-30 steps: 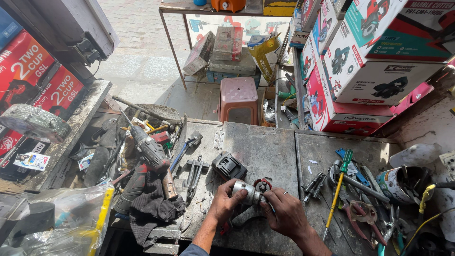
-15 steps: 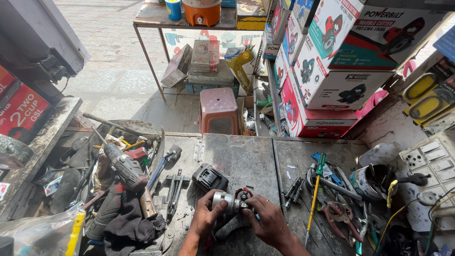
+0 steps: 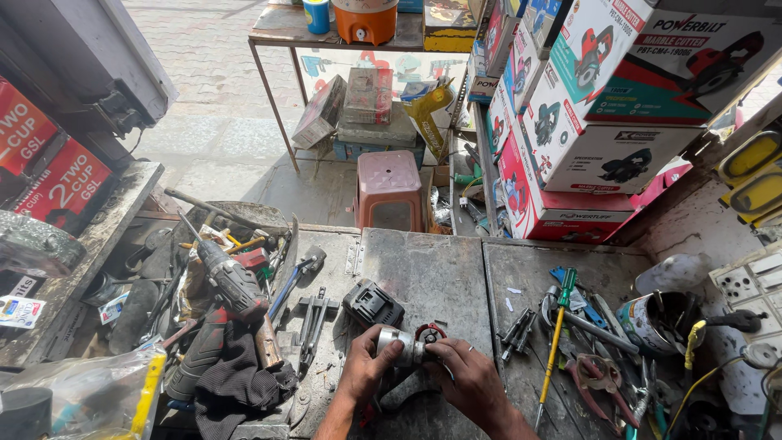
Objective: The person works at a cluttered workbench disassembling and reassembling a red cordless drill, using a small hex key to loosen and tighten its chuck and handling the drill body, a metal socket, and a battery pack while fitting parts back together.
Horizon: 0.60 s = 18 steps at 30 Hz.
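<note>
Fingers of my left hand (image 3: 368,368) wrap tight around the silver cylindrical metal motor housing (image 3: 399,345), my right hand (image 3: 468,376) pinches its red-ringed end (image 3: 429,333), and I think poor grip could drop it onto the grey metal bench (image 3: 432,277).

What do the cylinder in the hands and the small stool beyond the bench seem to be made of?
The cylindrical part, held by the left hand and right hand, looks like bare metal: silvery with bright glints. The stool looks like moulded plastic: matte, faded pink, with a patterned top.
</note>
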Each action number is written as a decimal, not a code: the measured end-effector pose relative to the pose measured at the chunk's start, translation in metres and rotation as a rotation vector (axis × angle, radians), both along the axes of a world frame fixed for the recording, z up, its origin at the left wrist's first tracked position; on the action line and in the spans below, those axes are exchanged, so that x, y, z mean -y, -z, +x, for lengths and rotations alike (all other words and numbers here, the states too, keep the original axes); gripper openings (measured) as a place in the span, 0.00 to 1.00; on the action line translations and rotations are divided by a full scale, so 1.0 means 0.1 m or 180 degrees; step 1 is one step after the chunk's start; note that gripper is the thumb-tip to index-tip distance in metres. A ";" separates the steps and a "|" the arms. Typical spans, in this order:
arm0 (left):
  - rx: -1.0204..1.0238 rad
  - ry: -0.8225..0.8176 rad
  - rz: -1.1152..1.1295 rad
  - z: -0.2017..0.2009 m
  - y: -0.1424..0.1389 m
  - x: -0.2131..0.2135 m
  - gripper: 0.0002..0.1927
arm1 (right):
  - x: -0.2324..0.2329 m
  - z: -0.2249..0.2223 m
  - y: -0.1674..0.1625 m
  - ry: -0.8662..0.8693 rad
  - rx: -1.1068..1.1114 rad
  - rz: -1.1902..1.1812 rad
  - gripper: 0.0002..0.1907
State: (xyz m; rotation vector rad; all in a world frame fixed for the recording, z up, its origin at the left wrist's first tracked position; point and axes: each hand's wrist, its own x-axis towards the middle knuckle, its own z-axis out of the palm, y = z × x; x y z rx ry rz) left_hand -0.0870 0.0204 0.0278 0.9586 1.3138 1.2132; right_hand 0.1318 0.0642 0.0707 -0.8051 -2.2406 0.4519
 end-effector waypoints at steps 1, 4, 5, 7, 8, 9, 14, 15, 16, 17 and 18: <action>-0.0009 0.0028 0.0089 0.00 0.00 -0.01 0.32 | -0.01 0.00 0.02 -0.0008 -0.0078 0.0034 0.17; -0.0021 0.0125 0.0162 0.00 -0.01 0.00 0.32 | 0.02 0.00 0.08 0.0052 -0.0154 0.0014 0.15; -0.0026 0.0154 0.0111 0.01 -0.01 0.00 0.32 | 0.01 0.00 0.09 0.0080 -0.0152 0.0014 0.15; -0.0013 0.0196 0.0076 0.02 -0.03 -0.01 0.33 | 0.01 0.00 0.10 0.0235 -0.0105 -0.0509 0.13; 0.0005 0.0212 0.0074 0.03 -0.03 -0.01 0.33 | 0.02 0.01 0.10 0.0321 -0.0082 -0.0783 0.11; 0.0026 0.0228 0.0064 0.04 -0.04 0.00 0.33 | 0.02 0.01 0.09 0.0339 -0.0082 -0.0858 0.11; 0.0002 0.0076 0.0278 0.09 -0.13 0.04 0.31 | 0.01 -0.01 0.08 0.0381 -0.0233 -0.1240 0.11; -0.0132 0.0032 0.0295 0.10 -0.16 0.03 0.32 | 0.00 -0.02 0.09 0.0383 -0.0226 -0.1251 0.12; -0.0206 -0.0074 0.0313 0.13 -0.19 0.05 0.31 | -0.01 -0.02 0.10 0.0383 -0.0218 -0.1265 0.12; -0.0282 -0.0183 0.0333 0.15 -0.21 0.09 0.31 | -0.01 -0.02 0.11 0.0380 -0.0211 -0.1276 0.13; -0.0367 -0.0295 0.0363 0.17 -0.25 0.11 0.31 | -0.03 -0.03 0.13 0.0492 -0.0234 -0.1365 0.15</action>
